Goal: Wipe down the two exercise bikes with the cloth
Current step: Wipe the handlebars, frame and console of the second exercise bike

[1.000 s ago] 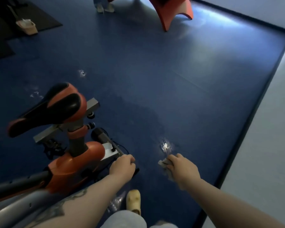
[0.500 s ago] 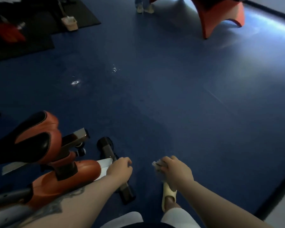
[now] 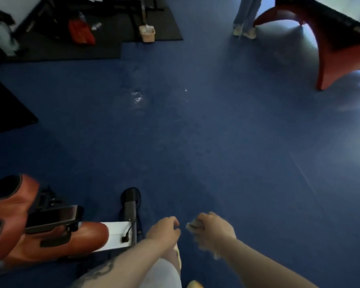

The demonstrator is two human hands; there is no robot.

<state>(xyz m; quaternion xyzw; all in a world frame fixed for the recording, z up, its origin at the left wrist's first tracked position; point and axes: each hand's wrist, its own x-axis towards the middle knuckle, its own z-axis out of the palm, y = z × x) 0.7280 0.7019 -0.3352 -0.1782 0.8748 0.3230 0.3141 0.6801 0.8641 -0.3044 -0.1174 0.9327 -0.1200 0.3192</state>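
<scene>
Blurred cloth [image 3: 192,225] (mostly hidden) inside right hand [image 3: 213,231]

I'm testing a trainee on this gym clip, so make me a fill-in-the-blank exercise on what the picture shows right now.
1. The cloth is bunched in the person's ____ hand.
2. The bike stands to the person's ____ side.
3. The floor is ____ in colour.
4. The left hand is closed and holds ____ cloth.

Missing words: right; left; blue; no
</scene>
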